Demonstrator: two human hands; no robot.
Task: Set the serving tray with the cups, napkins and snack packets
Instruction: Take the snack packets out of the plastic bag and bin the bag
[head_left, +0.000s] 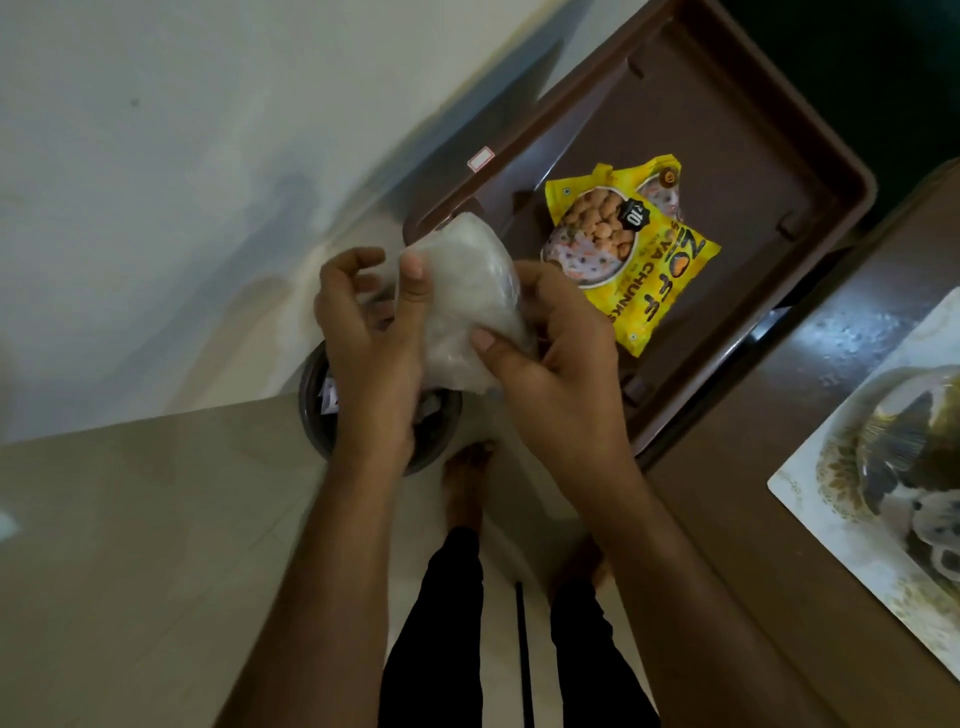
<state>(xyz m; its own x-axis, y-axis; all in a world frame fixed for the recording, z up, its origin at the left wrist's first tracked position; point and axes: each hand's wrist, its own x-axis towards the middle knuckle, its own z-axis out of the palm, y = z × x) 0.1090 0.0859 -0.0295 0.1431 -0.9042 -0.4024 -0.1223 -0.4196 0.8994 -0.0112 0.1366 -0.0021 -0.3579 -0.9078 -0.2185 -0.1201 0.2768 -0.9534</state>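
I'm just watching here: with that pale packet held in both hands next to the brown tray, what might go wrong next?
Two risks, I think. The translucent whitish plastic packet is held by the left hand and right hand above a dark round bin on the floor, so a slip might drop it there instead of on the brown plastic serving tray. Set down carelessly, it might also cover the yellow soya chunks snack packet.

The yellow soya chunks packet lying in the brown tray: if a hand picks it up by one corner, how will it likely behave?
The yellow printed soya chunks packet looks like thin crinkled film, so it would probably flex and droop. It lies nearly flat in the brown plastic tray, suggesting it is light. Its glossy surface may slip in a loose grip.
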